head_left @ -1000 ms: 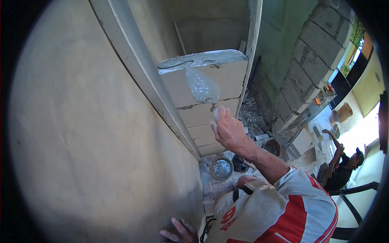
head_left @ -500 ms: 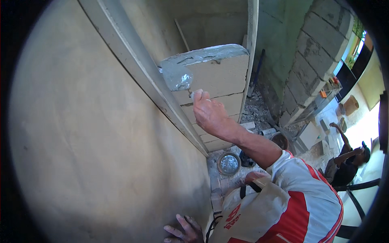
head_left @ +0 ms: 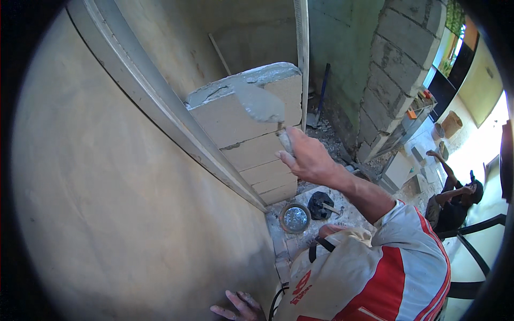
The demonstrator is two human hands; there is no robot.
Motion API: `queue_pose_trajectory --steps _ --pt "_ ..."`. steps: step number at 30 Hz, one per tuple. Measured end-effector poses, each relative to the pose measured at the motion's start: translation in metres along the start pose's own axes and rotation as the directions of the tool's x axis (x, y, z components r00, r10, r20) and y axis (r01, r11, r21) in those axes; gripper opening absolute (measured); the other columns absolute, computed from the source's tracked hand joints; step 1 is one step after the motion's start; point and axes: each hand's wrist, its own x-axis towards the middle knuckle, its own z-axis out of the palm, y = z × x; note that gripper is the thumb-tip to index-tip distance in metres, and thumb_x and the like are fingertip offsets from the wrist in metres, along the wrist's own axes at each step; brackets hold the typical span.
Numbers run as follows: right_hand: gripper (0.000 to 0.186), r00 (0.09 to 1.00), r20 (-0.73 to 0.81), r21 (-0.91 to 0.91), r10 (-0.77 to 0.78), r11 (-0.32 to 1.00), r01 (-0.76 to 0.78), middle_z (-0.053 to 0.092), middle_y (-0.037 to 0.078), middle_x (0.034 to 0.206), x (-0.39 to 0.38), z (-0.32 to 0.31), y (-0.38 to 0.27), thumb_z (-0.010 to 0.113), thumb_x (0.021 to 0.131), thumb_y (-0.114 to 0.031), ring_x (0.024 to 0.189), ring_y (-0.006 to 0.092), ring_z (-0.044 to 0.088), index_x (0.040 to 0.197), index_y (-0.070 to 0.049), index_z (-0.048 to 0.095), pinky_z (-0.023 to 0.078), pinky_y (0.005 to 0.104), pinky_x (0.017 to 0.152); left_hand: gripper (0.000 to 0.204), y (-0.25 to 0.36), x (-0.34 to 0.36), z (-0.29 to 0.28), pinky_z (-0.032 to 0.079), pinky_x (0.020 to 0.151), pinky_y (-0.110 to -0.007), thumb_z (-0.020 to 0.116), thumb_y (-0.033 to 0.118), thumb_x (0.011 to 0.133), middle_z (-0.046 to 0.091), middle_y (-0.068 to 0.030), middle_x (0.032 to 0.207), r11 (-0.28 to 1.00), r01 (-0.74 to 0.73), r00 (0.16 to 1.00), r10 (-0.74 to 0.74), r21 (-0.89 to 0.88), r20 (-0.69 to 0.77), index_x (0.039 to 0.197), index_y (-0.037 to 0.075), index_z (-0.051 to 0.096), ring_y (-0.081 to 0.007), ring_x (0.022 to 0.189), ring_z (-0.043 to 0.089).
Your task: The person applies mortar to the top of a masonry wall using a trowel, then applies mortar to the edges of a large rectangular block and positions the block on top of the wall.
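Note:
My right hand (head_left: 309, 155) grips the handle of a trowel (head_left: 261, 103) whose wide blade is smeared with grey mortar. The blade overlaps the top edge of a low block wall (head_left: 251, 138) between two upright frame posts. Wet grey mortar (head_left: 217, 88) coats that wall's top, thicker toward the left. Low at the bottom edge, my left hand (head_left: 242, 307) has its fingers spread against the smooth plastered wall (head_left: 150, 214) and holds nothing.
The metal frame post (head_left: 160, 107) runs along the plastered wall. On the floor stand a round basin (head_left: 295, 218) and a black bag (head_left: 320, 205). A rough block wall (head_left: 399, 69) rises to the right. Another person (head_left: 455, 206) crouches at far right, near buckets (head_left: 452, 123).
My right hand and the trowel have moved right along the wall top, away from the left post. The view has shifted slightly. My left hand stays at the plastered wall.

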Motion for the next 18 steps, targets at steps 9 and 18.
queue_pose_trajectory --steps 9,18 --pt "0.039 0.944 0.244 0.955 0.223 0.114 -0.273 0.055 0.003 0.074 -0.025 0.035 0.055 0.074 0.082 -0.022 0.058 0.0103 0.054 0.108 -0.001 0.053 0.044 0.025 0.053 0.056 -0.001 0.001 -0.003 -0.001 0.116 -0.058 0.048 0.054 0.092 0.031 -0.0141 0.154 1.0 -0.019 1.0 0.019 0.014 0.0 0.145 0.037 0.039 -0.0458 0.144 0.014" --pt "0.029 0.949 0.279 0.956 0.15 0.049 -0.289 0.054 0.001 0.066 0.017 0.099 0.063 0.075 0.08 -0.013 0.05 0.0094 0.052 0.1 -0.003 0.056 0.039 0.0235 0.045 0.055 0.005 0.0 -0.007 0.011 0.112 -0.062 0.037 0.054 0.097 0.03 -0.0134 0.154 0.996 0.0 0.996 -0.008 0.092 0.086 0.149 0.037 0.03 -0.0466 0.142 0.019"
